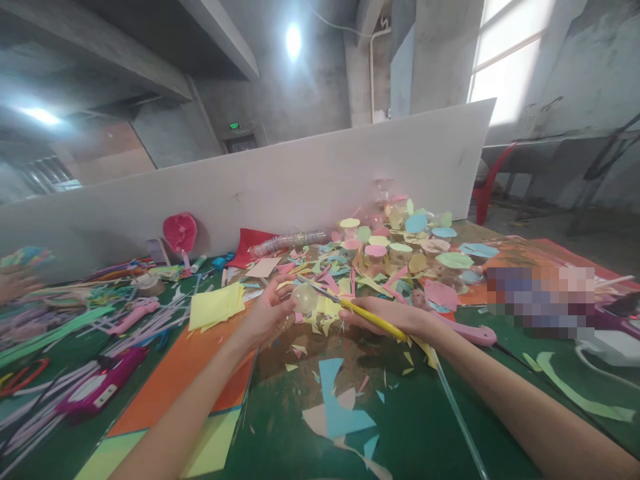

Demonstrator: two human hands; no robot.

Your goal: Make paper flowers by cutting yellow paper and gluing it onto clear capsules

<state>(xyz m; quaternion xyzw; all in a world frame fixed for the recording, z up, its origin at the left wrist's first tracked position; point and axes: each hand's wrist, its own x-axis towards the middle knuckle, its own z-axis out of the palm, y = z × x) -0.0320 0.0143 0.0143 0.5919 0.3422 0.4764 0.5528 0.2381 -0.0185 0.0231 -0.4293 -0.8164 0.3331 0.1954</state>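
My left hand [267, 312] is closed round a small clear plastic cup [305, 298] with yellow paper [327, 308] on it, held just above the green table [415, 427]. My right hand [385, 315] grips yellow-handled scissors [367, 317], whose blades point left and touch the cup's rim. Both forearms reach in from the bottom edge. Coloured paper scraps [340, 407] lie under and around the hands.
Several paper-capped cups [400, 243] cluster behind the hands. A white divider board [280, 180] stands along the table's far side. Orange and yellow sheets [200, 380], straws and a pink glue gun [133, 317] lie left. Another person's hand [15, 283] shows at far left.
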